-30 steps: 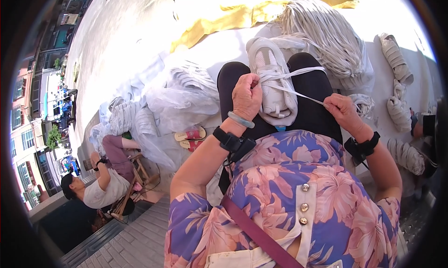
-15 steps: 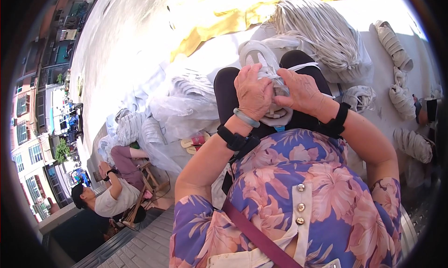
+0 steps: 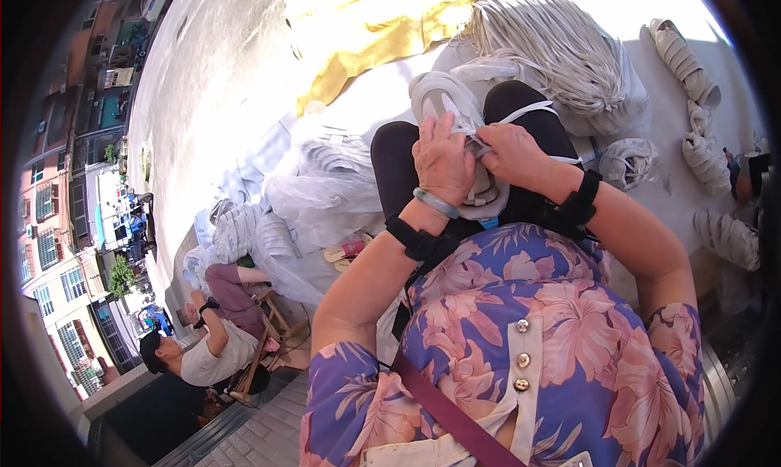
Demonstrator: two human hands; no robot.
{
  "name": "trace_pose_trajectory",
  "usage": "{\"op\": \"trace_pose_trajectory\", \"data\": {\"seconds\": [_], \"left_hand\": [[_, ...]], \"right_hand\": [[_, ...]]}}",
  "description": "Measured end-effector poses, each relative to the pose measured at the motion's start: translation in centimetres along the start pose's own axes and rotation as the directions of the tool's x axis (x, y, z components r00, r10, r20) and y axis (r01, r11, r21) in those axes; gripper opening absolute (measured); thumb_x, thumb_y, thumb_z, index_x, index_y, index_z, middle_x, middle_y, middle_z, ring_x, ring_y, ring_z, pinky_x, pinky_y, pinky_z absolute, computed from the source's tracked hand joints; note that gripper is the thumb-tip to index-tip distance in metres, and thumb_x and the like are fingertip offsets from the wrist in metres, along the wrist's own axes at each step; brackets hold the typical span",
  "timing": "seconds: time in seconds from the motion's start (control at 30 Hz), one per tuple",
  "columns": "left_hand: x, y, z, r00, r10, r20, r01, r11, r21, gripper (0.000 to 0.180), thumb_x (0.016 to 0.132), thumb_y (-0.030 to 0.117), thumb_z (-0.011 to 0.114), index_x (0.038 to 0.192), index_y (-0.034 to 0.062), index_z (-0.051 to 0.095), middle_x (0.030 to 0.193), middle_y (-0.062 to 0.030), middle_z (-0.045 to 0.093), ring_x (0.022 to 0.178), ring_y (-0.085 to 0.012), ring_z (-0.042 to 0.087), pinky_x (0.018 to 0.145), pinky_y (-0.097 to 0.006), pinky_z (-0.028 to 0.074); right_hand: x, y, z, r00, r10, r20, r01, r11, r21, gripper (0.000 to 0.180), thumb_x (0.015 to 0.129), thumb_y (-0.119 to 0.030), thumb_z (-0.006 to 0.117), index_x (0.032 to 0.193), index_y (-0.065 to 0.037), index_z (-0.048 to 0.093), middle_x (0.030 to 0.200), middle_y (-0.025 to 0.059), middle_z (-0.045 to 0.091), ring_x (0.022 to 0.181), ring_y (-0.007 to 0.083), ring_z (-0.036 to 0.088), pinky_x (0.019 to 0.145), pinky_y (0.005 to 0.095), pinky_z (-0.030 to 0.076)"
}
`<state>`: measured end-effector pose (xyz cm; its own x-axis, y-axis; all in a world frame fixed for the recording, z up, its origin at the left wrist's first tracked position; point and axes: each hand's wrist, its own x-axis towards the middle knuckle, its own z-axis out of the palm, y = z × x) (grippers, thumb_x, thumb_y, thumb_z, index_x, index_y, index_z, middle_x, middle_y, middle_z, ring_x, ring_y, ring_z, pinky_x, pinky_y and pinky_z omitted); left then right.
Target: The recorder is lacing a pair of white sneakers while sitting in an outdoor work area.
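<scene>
A light grey sneaker [image 3: 438,91] rests on my lap between my knees, its toe pointing away from me. Across its lacing area lies my left hand [image 3: 443,164], fingers bent over the upper and thumb hidden; it holds the shoe. My right hand [image 3: 514,155] has thumb and fingertips pinched together at the eyelets, closed on the lace. A white shoelace [image 3: 527,111] loops out over my right knee. The bottom part of the shoe's opening shows below my hands, next to my shirt.
Ahead on the right lies a big bundle of white laces [image 3: 561,52]. Stacked grey shoe parts [image 3: 687,64] line the right side. Plastic-wrapped stacks [image 3: 317,178] lie left, near sandals [image 3: 346,254]. Yellow cloth [image 3: 374,48] spreads ahead. Another person [image 3: 215,345] sits at far left.
My right hand's thumb and fingers have closed into a pinch at the eyelets, where they were spread apart. My left hand stays over the shoe, its fingers slightly straighter. The view has shifted slightly.
</scene>
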<state>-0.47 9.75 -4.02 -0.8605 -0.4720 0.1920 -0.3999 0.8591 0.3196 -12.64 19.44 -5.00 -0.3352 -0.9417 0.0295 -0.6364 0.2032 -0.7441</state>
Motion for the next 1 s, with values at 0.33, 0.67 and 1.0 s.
{"op": "trace_pose_trajectory", "data": {"seconds": [0.33, 0.67, 1.0], "left_hand": [[1.0, 0.5, 0.3, 0.998, 0.045, -0.039, -0.044, 0.999, 0.024, 0.013, 0.067, 0.011, 0.059, 0.077, 0.0039, 0.061, 0.117, -0.0156, 0.051, 0.107, -0.0388, 0.044, 0.089, -0.046, 0.035], [-5.1, -4.1, -7.2, 0.999, -0.020, 0.043, 0.014, 0.989, 0.144, 0.008, 0.066, 0.007, 0.055, 0.068, -0.0005, 0.053, 0.118, -0.0191, 0.051, 0.107, -0.0366, 0.047, 0.090, -0.046, 0.033], [-23.4, -21.7, -14.5, 0.329, -0.944, 0.015, 0.556, 0.206, 0.805, 0.023, 0.072, 0.020, 0.056, 0.089, 0.0054, 0.063, 0.110, -0.0113, 0.054, 0.100, -0.0328, 0.052, 0.084, -0.051, 0.036]], "right_hand": [[-0.4, 0.5, -0.8, 0.992, 0.109, 0.065, -0.124, 0.938, 0.325, 0.025, 0.067, -0.014, 0.056, 0.087, 0.001, 0.056, 0.075, 0.0208, 0.060, 0.077, 0.0389, 0.058, 0.067, 0.0444, 0.045], [-2.1, 0.3, -1.3, 0.967, 0.246, 0.068, -0.255, 0.947, 0.196, 0.041, 0.064, -0.024, 0.063, 0.093, 0.002, 0.049, 0.076, 0.0200, 0.058, 0.077, 0.0364, 0.059, 0.070, 0.0413, 0.045], [-1.6, -0.2, -0.4, 0.977, 0.201, 0.066, -0.209, 0.966, 0.150, 0.039, 0.062, -0.027, 0.064, 0.085, 0.002, 0.053, 0.073, 0.0188, 0.059, 0.073, 0.0355, 0.059, 0.068, 0.0404, 0.045]]}}
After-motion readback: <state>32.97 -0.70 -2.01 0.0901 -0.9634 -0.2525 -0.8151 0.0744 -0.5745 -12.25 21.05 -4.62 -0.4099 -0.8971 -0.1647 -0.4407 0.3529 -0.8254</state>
